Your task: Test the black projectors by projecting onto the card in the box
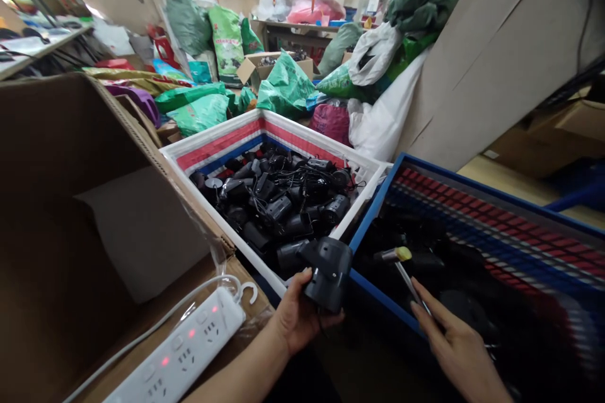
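My left hand (pixel 295 315) is closed around a black plastic device (pixel 328 272), held over the gap between two crates. My right hand (pixel 449 340) grips a thin metal tool (pixel 410 282) with a yellowish tip near its far end, pointing up and left toward the device. Behind the device, a white-walled crate (pixel 212 145) with red and blue stripes holds several similar black parts (pixel 278 208) and tangled wires. The blue-rimmed crate (pixel 378 201) under my right hand is dark inside; I cannot make out its contents.
A white power strip (pixel 184 352) with lit red switches lies on an open cardboard box (pixel 70 201) at left. Green and white sacks (pixel 283 85), more cartons and shelving crowd the back. A large cardboard sheet (pixel 496 56) leans at right.
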Demonstrator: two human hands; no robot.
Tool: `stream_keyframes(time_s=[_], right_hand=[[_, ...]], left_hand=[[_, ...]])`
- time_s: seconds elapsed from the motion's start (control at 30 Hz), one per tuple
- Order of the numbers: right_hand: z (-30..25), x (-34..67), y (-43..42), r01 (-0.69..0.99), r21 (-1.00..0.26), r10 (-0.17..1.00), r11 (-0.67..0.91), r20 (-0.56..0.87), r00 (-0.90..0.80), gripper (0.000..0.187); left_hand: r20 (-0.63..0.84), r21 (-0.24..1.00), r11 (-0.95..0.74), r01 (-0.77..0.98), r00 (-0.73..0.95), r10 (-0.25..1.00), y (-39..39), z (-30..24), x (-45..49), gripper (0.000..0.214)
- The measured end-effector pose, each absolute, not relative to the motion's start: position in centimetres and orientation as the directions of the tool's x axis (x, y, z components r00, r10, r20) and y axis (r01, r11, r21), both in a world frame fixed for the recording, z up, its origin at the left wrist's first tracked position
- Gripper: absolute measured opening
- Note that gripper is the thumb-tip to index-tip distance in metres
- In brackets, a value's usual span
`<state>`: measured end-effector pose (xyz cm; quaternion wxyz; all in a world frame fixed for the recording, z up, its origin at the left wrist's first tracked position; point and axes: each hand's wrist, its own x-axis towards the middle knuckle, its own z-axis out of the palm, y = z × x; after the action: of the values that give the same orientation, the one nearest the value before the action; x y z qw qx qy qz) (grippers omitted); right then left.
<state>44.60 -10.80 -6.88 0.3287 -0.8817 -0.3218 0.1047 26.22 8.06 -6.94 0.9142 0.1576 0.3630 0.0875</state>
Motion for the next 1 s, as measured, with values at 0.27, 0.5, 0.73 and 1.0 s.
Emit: stream_keyframes(time_s=[0.27, 0.5, 0.73, 1.0], right_hand=[[-8.1, 42.5, -8.3, 0.565, -0.67, 0.76, -0.481, 0.003, 0.65, 0.043], [-8.1, 40.8, -0.2, 0.742, -0.582, 0.939, -0.333, -0.13, 0.319, 0.044], [-10.4, 36.8, 11.0, 0.806, -0.52, 0.959, -0.282, -0.16, 0.232, 0.017], [-6.8, 37.4, 6.1, 0.648, -0.737, 0.935, -0.192, 0.064, 0.349, 0.049]], left_hand=[[-0.486, 0.175, 0.976, -0.128, 0.851, 0.199, 8.1, -6.2, 23.3, 0.063], [-0.439, 0.342, 0.897, -0.281, 0.796, 0.417, 7.3, -5.0, 19.0, 0.041], [-0.391, 0.693, 0.684, -0.23, 0.676, 0.624, 7.0, -1.7, 16.0, 0.065], [-0.288, 0.933, 0.18, 0.313, 0.345, 0.893, 7.3, -0.1, 15.8, 0.068]])
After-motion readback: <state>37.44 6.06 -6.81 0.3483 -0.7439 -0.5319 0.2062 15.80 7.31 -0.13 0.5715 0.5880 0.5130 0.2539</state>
